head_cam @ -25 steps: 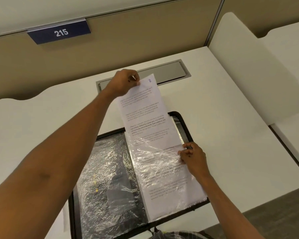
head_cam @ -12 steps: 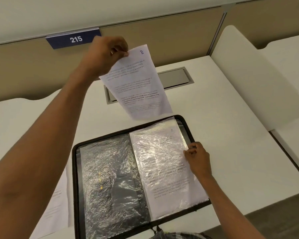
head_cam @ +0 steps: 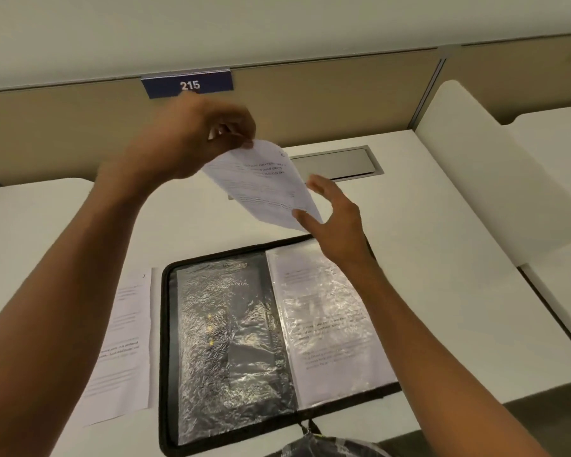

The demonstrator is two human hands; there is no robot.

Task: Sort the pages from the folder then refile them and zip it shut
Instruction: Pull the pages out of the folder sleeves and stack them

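Left hand [head_cam: 205, 136] grip pinched on top corner of loose page [head_cam: 264, 186], held clear above open folder [head_cam: 166, 324] on tabletop [head_cam: 442, 258], likely to check its number. Right hand [head_cam: 338, 222] grip apart, fingers spread at the page's lower edge, probably to steady it; contact unclear. Another page [head_cam: 122, 341] lies just left of folder, probably the sorting pile.

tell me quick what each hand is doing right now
Left hand: pinches the loose page by its top edge.
Right hand: open, fingers spread at the page's lower edge.
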